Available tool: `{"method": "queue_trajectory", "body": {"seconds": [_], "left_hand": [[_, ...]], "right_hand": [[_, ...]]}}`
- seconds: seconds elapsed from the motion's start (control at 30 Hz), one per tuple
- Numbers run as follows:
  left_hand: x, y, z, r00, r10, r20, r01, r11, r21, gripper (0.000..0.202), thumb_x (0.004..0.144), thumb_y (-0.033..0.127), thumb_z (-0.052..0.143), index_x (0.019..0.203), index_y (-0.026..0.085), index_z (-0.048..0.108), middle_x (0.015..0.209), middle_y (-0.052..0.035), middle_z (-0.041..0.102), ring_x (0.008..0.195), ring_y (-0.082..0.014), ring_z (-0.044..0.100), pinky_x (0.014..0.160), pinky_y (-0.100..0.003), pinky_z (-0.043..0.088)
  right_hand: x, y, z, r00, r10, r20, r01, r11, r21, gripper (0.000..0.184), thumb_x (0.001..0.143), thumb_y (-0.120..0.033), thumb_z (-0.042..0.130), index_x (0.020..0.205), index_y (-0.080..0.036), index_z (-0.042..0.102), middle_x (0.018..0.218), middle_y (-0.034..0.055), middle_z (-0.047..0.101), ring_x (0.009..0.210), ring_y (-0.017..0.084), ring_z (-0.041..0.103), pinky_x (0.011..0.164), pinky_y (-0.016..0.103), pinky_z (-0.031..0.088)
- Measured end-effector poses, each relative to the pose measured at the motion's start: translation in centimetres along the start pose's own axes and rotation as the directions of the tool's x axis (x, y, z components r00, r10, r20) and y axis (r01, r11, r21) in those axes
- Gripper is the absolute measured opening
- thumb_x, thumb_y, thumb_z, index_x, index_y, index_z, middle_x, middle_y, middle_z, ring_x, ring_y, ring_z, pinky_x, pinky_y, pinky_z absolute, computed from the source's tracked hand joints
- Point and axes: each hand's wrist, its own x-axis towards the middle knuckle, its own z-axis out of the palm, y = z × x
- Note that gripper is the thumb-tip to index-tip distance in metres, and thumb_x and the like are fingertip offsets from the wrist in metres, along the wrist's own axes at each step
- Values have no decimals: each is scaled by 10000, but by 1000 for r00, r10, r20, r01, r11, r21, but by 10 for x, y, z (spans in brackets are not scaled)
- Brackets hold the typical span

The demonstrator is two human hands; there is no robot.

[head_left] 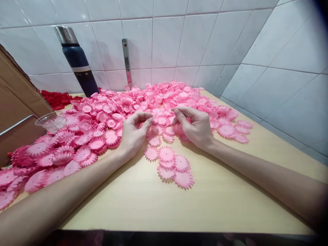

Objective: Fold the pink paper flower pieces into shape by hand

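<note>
A wide heap of pink paper flowers (pixel 153 102) covers the back and left of a pale wooden table (pixel 205 198). My left hand (pixel 133 135) rests at the heap's near edge with thumb and fingers curled into a pinch; what it pinches, if anything, is too small to see. My right hand (pixel 196 128) lies just to its right, fingers curled over pink flowers, and seems to grip one underneath the palm. A small row of separate pink flowers (pixel 170 164) lies flat in front of both hands.
A dark blue flask with a steel cap (pixel 77 61) stands against the tiled wall at back left. Red flowers (pixel 56 98) lie beside it. A brown cardboard box (pixel 15 99) and a clear plastic cup (pixel 50 121) sit at the left. Tiled walls close the back and right.
</note>
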Motion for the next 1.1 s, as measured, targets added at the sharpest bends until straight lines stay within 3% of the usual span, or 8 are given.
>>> {"method": "queue_trajectory", "body": {"seconds": [0.07,0.2,0.33,0.47,1.1], "left_hand": [[-2,2,1,999,-19,48,19,1000,-5,139,746,247,728,847,162,684,885,-38,677,843,-146,638,799,-281,517],[-4,8,3,987,-33,157,35,999,-12,152,741,241,736,850,162,666,880,-33,664,823,-140,630,787,-277,518],[-2,8,2,973,-31,229,38,999,-27,181,738,253,746,864,169,646,880,-23,650,832,-127,619,799,-263,504],[0,5,1,965,-65,255,87,993,-75,178,734,245,751,851,165,643,871,-19,646,829,-119,617,795,-256,493],[1,7,0,936,-146,319,192,974,-117,160,759,243,715,829,141,615,809,-13,607,762,-107,562,726,-235,449]], "right_hand": [[-1,-4,0,993,-61,104,62,998,-7,233,917,-353,534,871,-204,707,642,8,671,584,153,640,623,306,510],[0,-10,0,940,-181,288,195,981,-21,137,837,-309,642,767,-203,693,764,29,717,660,158,638,635,296,488],[1,-11,-1,925,-63,375,57,998,27,168,844,-332,625,760,-191,662,704,6,682,565,118,572,526,250,437],[1,-9,-2,913,28,406,-69,994,87,186,838,-354,634,780,-179,657,690,-5,654,558,106,546,546,247,436],[4,4,-4,851,115,512,-277,927,253,184,816,-349,683,813,-169,646,756,28,637,675,139,584,605,271,474]]}}
